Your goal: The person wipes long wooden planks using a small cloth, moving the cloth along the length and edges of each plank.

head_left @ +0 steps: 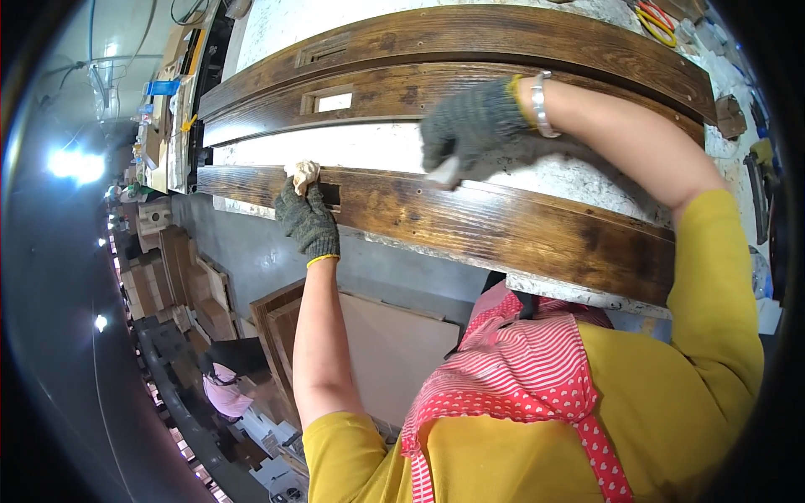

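Three stained wooden planks [470, 214] lying on counter [369, 144]; left hand [306, 220] gripping rag [303, 174], right hand [470, 126] pinching pale pad [444, 172]; near plank wiping unfinished.

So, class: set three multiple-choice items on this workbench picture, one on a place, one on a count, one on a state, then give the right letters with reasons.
1. Where does the pale crumpled rag sit?
A. on the nearest dark stained wooden board
B. on the floor
C. on the farthest board

2. How many dark stained boards lie on the speckled white bench top?
A. one
B. three
C. six

3. How are the hands?
A. bare
B. in dark knitted gloves
C. in white rubber gloves

Answers: 1 A, the left hand presses the rag there. 2 B, three long boards show. 3 B, the right hand is gloved too.
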